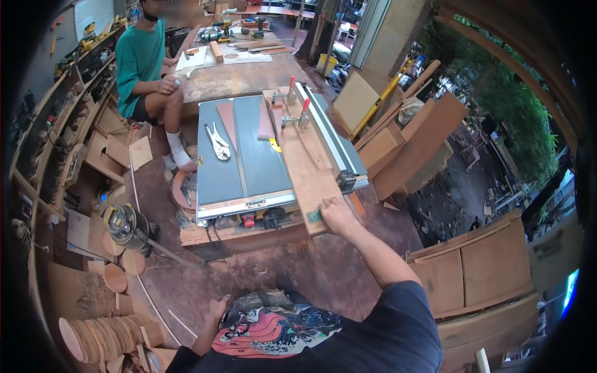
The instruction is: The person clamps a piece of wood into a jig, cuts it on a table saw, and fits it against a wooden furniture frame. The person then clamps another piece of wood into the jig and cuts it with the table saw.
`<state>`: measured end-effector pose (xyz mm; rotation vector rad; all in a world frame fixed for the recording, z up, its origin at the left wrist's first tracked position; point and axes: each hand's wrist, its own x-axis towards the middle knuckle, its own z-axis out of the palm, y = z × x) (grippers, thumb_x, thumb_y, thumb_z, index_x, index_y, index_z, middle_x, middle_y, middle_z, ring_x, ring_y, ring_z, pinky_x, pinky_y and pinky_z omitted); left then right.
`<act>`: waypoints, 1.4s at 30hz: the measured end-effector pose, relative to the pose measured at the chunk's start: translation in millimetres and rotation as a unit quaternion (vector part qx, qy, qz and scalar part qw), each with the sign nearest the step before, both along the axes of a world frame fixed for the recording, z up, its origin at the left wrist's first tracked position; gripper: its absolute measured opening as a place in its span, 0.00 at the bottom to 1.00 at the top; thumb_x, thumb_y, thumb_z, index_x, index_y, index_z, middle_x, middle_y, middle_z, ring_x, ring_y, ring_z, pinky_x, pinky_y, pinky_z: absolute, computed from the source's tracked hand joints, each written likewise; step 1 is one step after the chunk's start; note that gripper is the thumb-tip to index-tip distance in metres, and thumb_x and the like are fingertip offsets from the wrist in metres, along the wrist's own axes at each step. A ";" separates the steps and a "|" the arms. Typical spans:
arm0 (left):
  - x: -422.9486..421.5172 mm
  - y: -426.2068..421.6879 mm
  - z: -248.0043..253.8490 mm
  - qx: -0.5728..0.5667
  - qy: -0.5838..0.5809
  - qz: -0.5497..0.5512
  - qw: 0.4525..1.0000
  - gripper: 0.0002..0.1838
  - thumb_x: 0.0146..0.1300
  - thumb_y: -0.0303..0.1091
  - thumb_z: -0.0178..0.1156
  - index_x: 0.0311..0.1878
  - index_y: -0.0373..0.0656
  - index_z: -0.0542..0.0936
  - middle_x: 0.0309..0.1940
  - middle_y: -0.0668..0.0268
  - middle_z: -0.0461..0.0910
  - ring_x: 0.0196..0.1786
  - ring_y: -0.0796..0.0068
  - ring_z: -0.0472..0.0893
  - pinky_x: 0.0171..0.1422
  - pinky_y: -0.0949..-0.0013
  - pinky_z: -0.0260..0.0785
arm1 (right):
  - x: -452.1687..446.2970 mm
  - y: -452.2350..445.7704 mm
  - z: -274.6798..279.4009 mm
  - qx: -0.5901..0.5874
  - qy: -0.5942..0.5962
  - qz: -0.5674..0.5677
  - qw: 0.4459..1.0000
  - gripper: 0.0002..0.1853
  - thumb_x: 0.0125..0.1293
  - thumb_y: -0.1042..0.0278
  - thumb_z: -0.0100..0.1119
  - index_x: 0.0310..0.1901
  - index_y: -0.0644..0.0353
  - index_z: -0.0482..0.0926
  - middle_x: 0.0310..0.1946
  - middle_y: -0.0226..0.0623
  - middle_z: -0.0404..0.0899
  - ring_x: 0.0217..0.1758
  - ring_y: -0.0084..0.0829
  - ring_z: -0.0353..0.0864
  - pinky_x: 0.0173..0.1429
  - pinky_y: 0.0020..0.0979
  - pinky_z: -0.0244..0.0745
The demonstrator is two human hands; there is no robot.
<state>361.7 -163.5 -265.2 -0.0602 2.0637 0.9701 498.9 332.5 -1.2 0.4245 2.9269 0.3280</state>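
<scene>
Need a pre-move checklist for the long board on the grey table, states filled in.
1. Right hand on the long brown wooden board: ok, touching its near end.
2. Left hand clear of the grey rectangular machine table: ok, down by the wearer's side.
3. Two red-handled metal clamps tight: cannot tell; both are at the board's far part.
4. Tabletop free of loose tools: not ok, silver locking pliers lie on it.
5. Hands of the seated co-worker in a green T-shirt off that tabletop: ok.
</scene>
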 end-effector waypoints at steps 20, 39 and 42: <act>31.2 334.2 186.5 0.421 -0.276 -0.107 0.857 0.32 0.72 0.48 0.63 0.69 0.37 0.69 0.61 0.55 0.77 0.65 0.60 0.78 0.63 0.55 0.77 | 292.2 -246.8 24.7 -0.101 0.005 -0.083 0.991 0.34 0.50 0.65 0.66 0.64 0.60 0.77 0.68 0.45 0.75 0.61 0.44 0.76 0.62 0.47 0.70; 33.1 350.5 162.3 0.378 -0.267 -0.145 0.875 0.24 0.65 0.36 0.69 0.62 0.38 0.77 0.54 0.61 0.83 0.55 0.67 0.83 0.57 0.59 0.78 | 370.7 -167.2 37.9 -0.135 -0.015 -0.088 0.987 0.25 0.59 0.68 0.59 0.60 0.54 0.80 0.69 0.34 0.75 0.57 0.44 0.77 0.59 0.46 0.72; 47.6 331.5 183.1 0.420 -0.245 -0.114 0.866 0.20 0.66 0.31 0.69 0.59 0.38 0.79 0.52 0.62 0.84 0.52 0.67 0.85 0.53 0.62 0.83 | 383.4 -142.4 43.2 -0.095 -0.028 -0.069 0.993 0.25 0.56 0.66 0.61 0.59 0.51 0.81 0.68 0.29 0.76 0.54 0.40 0.77 0.53 0.43 0.72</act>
